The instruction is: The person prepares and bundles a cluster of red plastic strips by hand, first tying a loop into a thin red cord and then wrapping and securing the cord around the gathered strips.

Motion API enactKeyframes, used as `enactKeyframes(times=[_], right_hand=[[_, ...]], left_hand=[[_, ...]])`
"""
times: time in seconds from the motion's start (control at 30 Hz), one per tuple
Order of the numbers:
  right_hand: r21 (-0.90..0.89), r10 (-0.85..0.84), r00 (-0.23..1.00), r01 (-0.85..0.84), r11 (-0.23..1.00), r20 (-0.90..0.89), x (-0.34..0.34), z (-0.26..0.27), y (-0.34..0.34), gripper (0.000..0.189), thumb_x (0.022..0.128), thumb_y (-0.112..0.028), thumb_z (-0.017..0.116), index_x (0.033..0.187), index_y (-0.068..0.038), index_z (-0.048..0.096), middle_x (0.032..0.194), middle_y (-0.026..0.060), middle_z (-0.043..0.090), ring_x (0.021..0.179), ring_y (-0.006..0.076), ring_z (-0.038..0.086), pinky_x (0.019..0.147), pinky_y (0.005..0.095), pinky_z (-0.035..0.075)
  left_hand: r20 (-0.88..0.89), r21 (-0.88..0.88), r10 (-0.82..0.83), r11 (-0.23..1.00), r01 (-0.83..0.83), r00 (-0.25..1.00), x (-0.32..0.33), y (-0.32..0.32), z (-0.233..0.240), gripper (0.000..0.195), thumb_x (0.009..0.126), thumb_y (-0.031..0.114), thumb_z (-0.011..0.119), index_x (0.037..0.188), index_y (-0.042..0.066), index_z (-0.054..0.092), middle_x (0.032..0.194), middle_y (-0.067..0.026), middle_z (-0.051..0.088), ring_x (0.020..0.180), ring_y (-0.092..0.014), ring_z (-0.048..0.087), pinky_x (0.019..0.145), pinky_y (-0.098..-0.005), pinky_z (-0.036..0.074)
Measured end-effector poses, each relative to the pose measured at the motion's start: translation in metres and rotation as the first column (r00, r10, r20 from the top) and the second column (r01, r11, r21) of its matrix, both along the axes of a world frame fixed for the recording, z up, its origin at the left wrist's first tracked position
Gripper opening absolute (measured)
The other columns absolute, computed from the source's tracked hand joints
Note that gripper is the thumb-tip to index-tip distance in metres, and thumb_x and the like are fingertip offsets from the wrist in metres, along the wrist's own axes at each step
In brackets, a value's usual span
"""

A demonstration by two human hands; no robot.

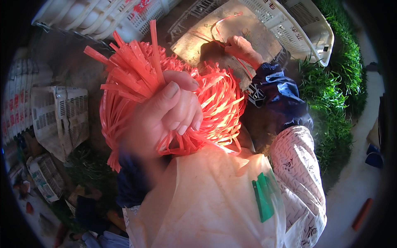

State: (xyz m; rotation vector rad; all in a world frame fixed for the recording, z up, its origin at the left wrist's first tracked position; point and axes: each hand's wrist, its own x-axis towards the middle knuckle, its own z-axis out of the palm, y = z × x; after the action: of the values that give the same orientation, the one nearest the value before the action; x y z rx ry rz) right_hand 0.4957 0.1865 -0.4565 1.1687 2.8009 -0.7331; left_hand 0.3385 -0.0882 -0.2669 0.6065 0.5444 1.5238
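Note:
My left hand, large and close to the camera, is closed around a thick bundle of red plastic tying strips. Cut ends fan out above the thumb, and looped strips hang to the right of the fist. Farther off, my right hand, in a dark blue sleeve, is curled with a thin red strip at its fingers. That strip loops above a pale board and trails down toward the sleeve. A dark object, too shaded to name, lies just left of the right hand. Sheer white material with a green piece covers my lap.
White plastic crates stand at the upper right, upper left and left. Cut green leafy stalks lie in a long pile along the right. Part of another person shows at the lower left.

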Motion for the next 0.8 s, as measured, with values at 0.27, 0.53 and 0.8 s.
enactKeyframes(times=[0.27, 0.53, 0.8], right_hand=[[-0.414, -0.247, 0.703, -0.075, 0.907, -0.667, -0.007, 0.139, 0.016, 0.016, 0.086, -0.014, 0.058, 0.09, 0.001, 0.063, 0.063, 0.0003, 0.054, 0.05, 0.0057, 0.045, 0.045, 0.0202, 0.032], [-0.47, -0.439, 0.171, -0.25, 0.847, -0.882, -0.069, 0.176, -0.034, 0.011, 0.089, -0.009, 0.055, 0.09, 0.001, 0.056, 0.077, 0.0116, 0.062, 0.062, 0.0175, 0.063, 0.061, 0.0293, 0.052], [-0.433, -0.551, 0.014, -0.634, 0.64, -0.834, -0.056, 0.193, -0.136, 0.011, 0.093, -0.008, 0.047, 0.094, -0.003, 0.057, 0.097, 0.0136, 0.055, 0.071, 0.0212, 0.063, 0.07, 0.0369, 0.053]], left_hand=[[0.131, -0.234, 0.124, 0.968, -0.091, 0.984, 0.008, 0.004, 0.01, 0.021, 0.096, 0.024, 0.045, 0.1, 0.005, 0.053, 0.057, 0.0023, 0.044, 0.043, -0.008, 0.041, 0.051, -0.0273, 0.042], [0.222, -0.285, 0.228, 0.945, -0.16, 0.948, 0.019, 0.004, 0.005, 0.022, 0.096, 0.023, 0.046, 0.104, 0.006, 0.057, 0.06, 0.0023, 0.047, 0.044, -0.008, 0.041, 0.055, -0.0278, 0.044], [0.171, -0.249, 0.441, 0.885, -0.394, 0.881, 0.004, 0.004, 0.006, 0.042, 0.095, 0.029, 0.049, 0.123, -0.001, 0.042, 0.06, 0.0038, 0.042, 0.048, -0.007, 0.04, 0.061, -0.0277, 0.043]])
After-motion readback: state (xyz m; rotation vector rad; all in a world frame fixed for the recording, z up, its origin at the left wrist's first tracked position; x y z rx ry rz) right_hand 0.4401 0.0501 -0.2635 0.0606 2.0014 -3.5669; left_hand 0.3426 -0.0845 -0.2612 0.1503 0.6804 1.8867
